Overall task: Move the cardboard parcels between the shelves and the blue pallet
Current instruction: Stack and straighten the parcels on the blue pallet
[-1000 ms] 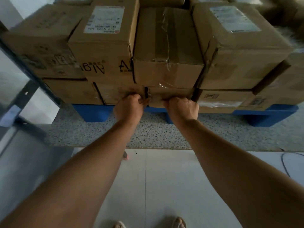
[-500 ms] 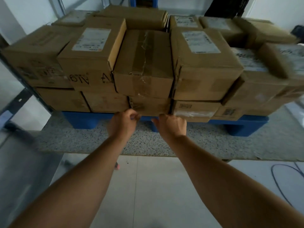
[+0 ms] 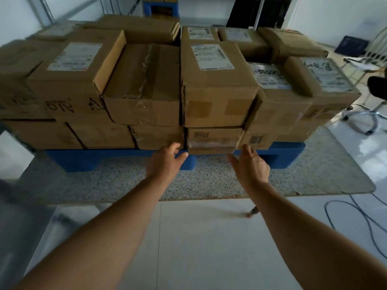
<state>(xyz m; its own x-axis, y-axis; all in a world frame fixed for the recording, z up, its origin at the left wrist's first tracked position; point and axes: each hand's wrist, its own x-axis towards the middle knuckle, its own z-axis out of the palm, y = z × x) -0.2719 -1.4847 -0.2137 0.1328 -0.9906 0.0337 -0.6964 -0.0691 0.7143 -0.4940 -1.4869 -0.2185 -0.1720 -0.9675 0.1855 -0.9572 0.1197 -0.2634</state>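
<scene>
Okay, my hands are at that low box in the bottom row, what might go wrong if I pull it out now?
The low parcel lies under a bigger labelled box; pulling it out may tip that box toward you. Your left hand and right hand are open at its corners, not gripping, so it may slip. It already overhangs the blue pallet edge, so it might drop.

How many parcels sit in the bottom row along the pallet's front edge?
5, left to right: far-left parcel, second parcel, third parcel, fourth parcel, fifth parcel. Others may be hidden rightward.
</scene>
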